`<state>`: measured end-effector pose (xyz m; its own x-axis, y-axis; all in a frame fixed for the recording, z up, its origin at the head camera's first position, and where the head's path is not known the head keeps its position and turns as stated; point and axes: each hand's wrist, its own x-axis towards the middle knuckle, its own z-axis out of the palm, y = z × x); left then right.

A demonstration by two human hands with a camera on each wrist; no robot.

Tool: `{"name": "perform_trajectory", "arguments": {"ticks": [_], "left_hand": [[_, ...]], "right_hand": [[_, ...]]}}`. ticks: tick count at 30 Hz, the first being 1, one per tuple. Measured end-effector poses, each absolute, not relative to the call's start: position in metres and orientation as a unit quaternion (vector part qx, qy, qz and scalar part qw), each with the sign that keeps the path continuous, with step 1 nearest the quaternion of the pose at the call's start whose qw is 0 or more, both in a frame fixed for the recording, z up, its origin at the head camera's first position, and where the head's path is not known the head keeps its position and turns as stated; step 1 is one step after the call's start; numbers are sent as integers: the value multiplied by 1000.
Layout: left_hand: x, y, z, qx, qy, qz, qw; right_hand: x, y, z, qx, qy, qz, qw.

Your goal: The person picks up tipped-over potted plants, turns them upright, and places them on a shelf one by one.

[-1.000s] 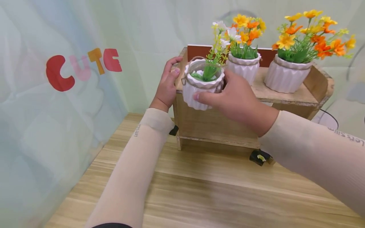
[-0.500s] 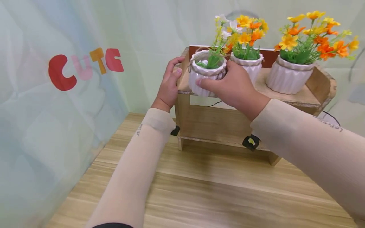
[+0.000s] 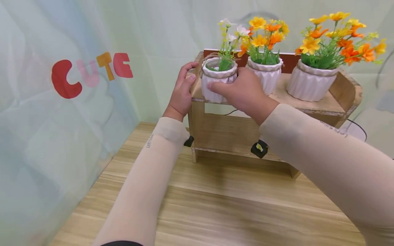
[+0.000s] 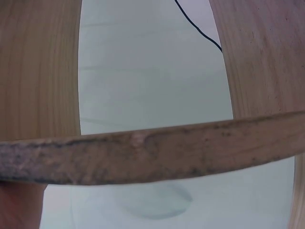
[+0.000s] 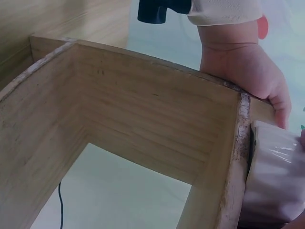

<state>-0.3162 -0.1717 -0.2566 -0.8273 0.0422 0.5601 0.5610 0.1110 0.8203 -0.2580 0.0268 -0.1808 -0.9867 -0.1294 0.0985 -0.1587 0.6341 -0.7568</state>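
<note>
My right hand (image 3: 247,92) grips a white ribbed flowerpot (image 3: 215,89) with twine round its rim, its thumb on the front. White flowers and green leaves stand in this pot, which sits at the left end of the wooden shelf's (image 3: 232,133) top board. My left hand (image 3: 180,95) holds the shelf's left side panel near its top; in the right wrist view the same left hand (image 5: 245,67) lies against the outer side, close to the pot (image 5: 279,171). The left wrist view shows mostly a worn panel edge (image 4: 152,157).
Two more white pots, one in the middle (image 3: 267,77) and one at the right (image 3: 311,83), bear yellow and orange flowers on the same board. A dark cable (image 3: 231,112) shows behind the shelf. The shelf stands on a wood-grain table (image 3: 215,205) beside a printed cloth (image 3: 92,147).
The right hand has carried the white-flowered pot back from before the shelf's front edge onto the top board, then slightly left. The left hand has stayed on the side panel.
</note>
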Motion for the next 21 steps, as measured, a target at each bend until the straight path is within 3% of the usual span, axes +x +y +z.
{"name": "perform_trajectory", "arguments": {"ticks": [21], "left_hand": [[-316, -172, -258, -227, -716, -624, 214]], "right_hand": [[-282, 11, -179, 80, -909, 409, 28]]}}
